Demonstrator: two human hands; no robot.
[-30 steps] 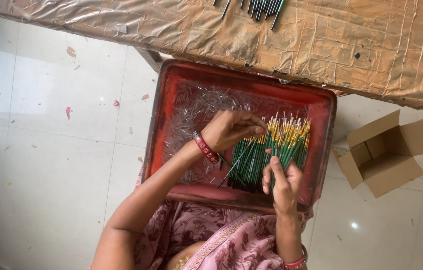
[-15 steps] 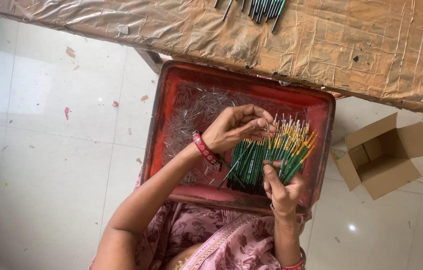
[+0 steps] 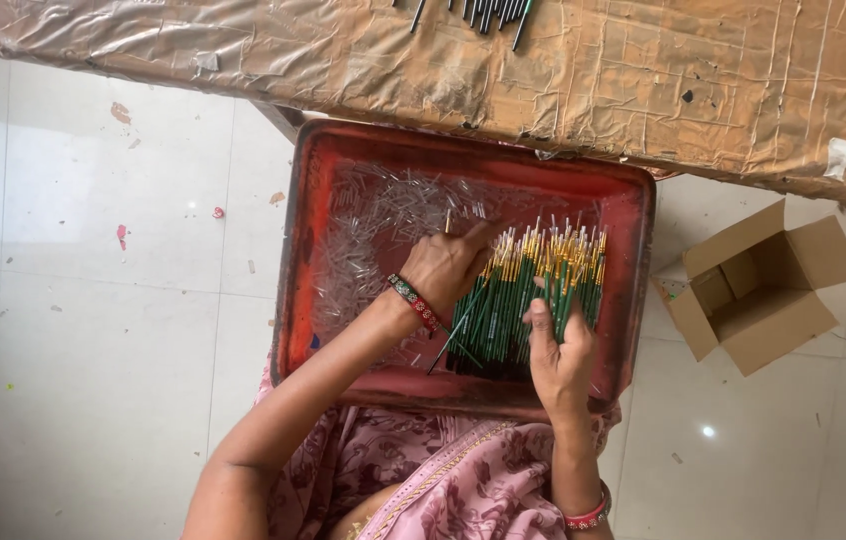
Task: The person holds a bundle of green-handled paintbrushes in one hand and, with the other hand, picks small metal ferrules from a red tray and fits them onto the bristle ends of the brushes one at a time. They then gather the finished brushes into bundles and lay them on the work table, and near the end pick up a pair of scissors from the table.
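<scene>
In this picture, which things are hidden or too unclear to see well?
Head view:
- Left hand: fingertips hidden behind its knuckles; any grip unclear.
- Green sticks: lower ends covered by the right hand.
- Dark sticks on the table: cut off by the top edge.
- Clear pieces in the red tray: too small.

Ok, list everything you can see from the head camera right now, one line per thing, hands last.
red tray: one, red, on the lap, centre of view
green sticks: a large bundle, green with yellow and pale tips, right half of the tray
clear small pieces: many, transparent, scattered over the tray's left half
cardboard box: one, brown, open, on the floor at right
table: one, brown paper and tape cover, top of view
dark sticks: a few, dark, on the table's far edge
floor: white tiles, small scraps on them
left hand: red bracelet, at the bundle's left side
right hand: on the bundle, fingers spread over it
</scene>
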